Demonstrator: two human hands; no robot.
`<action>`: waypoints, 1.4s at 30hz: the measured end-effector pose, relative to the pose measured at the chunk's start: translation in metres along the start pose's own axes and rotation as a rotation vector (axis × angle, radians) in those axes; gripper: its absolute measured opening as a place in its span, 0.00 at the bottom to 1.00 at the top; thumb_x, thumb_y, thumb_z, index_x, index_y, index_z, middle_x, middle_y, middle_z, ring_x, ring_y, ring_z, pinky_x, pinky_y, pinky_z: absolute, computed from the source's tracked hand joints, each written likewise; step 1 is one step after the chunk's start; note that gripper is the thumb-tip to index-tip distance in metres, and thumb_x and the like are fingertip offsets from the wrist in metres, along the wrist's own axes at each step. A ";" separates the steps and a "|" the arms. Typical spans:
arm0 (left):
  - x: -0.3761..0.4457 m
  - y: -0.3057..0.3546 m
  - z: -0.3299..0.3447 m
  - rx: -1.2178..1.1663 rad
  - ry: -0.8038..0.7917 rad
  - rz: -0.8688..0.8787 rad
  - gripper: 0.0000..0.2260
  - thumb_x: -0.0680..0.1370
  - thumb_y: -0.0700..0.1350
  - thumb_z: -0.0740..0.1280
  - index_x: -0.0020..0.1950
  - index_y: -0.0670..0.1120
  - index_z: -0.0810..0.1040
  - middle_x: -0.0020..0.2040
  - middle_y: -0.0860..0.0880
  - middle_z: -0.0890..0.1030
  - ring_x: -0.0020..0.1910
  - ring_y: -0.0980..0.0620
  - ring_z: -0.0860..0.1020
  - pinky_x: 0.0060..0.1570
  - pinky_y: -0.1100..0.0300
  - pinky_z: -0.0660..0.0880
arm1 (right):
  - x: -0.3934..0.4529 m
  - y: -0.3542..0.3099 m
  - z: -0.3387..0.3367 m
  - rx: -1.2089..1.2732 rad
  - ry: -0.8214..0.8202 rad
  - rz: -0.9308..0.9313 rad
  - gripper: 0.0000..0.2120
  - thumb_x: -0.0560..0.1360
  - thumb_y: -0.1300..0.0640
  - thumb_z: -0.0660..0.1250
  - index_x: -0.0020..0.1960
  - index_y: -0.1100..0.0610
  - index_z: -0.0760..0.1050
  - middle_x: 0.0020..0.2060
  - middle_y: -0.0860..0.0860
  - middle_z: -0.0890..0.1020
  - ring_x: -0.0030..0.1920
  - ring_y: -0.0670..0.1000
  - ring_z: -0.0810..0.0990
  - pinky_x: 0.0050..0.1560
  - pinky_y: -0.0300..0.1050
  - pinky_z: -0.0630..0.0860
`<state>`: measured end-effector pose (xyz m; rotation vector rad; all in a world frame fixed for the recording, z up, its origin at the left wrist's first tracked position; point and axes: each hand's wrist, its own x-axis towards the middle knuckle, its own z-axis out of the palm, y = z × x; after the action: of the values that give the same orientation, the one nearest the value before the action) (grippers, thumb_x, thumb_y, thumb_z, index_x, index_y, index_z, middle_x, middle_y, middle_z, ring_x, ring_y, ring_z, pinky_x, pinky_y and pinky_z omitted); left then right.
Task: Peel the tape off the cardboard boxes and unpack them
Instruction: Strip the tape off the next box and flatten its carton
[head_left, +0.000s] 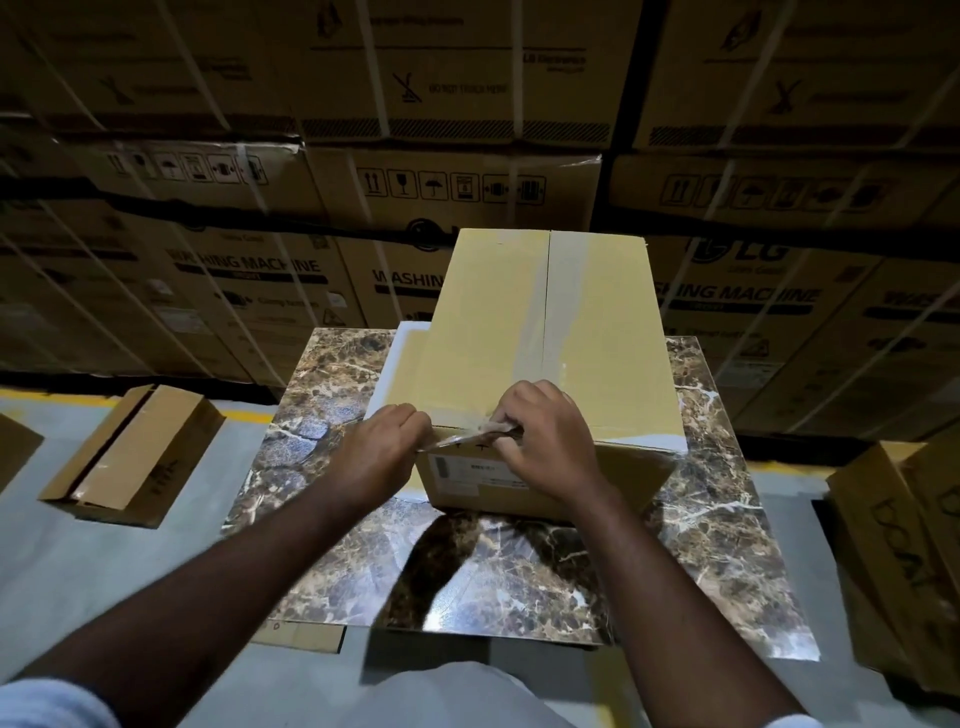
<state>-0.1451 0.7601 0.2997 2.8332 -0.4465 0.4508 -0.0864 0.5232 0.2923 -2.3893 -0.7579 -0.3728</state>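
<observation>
A closed cardboard box (488, 322) stands on a marble-patterned table (519, 571). A strip of clear tape (563, 291) runs along its top centre seam toward me. At the box's near top edge a crumpled, lifted piece of tape (467, 438) stretches between both hands. My left hand (382, 449) is curled at the box's near left corner and pinches one end of it. My right hand (545, 436) grips the bunched other end at the edge. A white label (467, 475) is on the box's near face, below the hands.
A smaller taped carton (135, 457) lies on the grey floor at the left. More cartons (904, 545) stand at the right. A wall of stacked washing-machine boxes (291, 270) rises behind the table. A white sheet (402, 353) shows under the box's left side.
</observation>
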 end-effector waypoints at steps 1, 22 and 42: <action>-0.008 0.015 0.007 -0.061 0.020 -0.072 0.11 0.70 0.34 0.73 0.41 0.48 0.75 0.35 0.51 0.75 0.32 0.52 0.69 0.26 0.67 0.55 | 0.000 -0.002 0.001 0.000 0.007 -0.003 0.07 0.69 0.57 0.75 0.44 0.50 0.77 0.44 0.43 0.77 0.47 0.50 0.72 0.45 0.46 0.68; -0.014 0.117 0.018 -0.607 -0.347 0.272 0.26 0.81 0.40 0.65 0.79 0.49 0.65 0.77 0.51 0.68 0.73 0.51 0.70 0.68 0.54 0.71 | -0.042 -0.011 -0.038 0.024 -0.070 0.652 0.27 0.71 0.31 0.71 0.33 0.56 0.75 0.26 0.49 0.76 0.29 0.49 0.74 0.29 0.46 0.66; 0.071 0.061 0.049 -0.094 -0.265 0.374 0.42 0.75 0.43 0.76 0.84 0.51 0.56 0.84 0.54 0.55 0.83 0.53 0.50 0.81 0.46 0.53 | -0.078 0.016 -0.047 0.327 -0.051 0.589 0.12 0.78 0.50 0.71 0.42 0.54 0.73 0.37 0.51 0.79 0.37 0.54 0.78 0.35 0.51 0.76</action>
<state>-0.0877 0.6720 0.2897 2.7273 -1.0293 0.1108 -0.1429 0.4500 0.2890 -2.1827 -0.0970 0.0553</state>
